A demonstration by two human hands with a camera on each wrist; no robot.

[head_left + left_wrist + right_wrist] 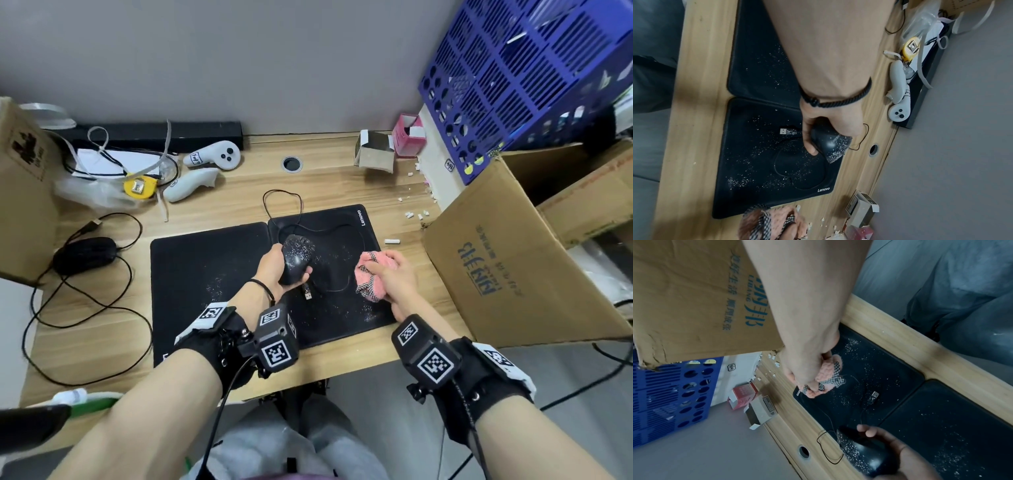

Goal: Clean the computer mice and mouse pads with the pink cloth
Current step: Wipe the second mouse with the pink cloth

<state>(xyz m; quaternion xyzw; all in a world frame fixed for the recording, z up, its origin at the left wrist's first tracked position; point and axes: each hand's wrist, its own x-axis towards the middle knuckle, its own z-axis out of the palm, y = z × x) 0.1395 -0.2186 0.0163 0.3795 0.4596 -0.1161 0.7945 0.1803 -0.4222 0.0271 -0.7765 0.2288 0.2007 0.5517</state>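
Observation:
My left hand (278,270) grips a black wired mouse (297,257) speckled with white crumbs, lifted above two black mouse pads. The same mouse (830,142) shows in the left wrist view and the mouse (865,452) in the right wrist view. My right hand (390,274) clutches the bunched pink cloth (371,274) over the right edge of the Lenovo pad (346,308). The left pad (205,274) also carries white specks. The mouse's cable and USB plug (307,293) lie on the Lenovo pad. A second black mouse (85,255) sits at the desk's left.
A big cardboard box (513,257) crowds the right side, with a blue crate (520,78) behind it. Small boxes (375,152), white game controllers (212,157), a yellow tape measure (138,186) and cables lie along the back. White scraps (414,214) litter the desk.

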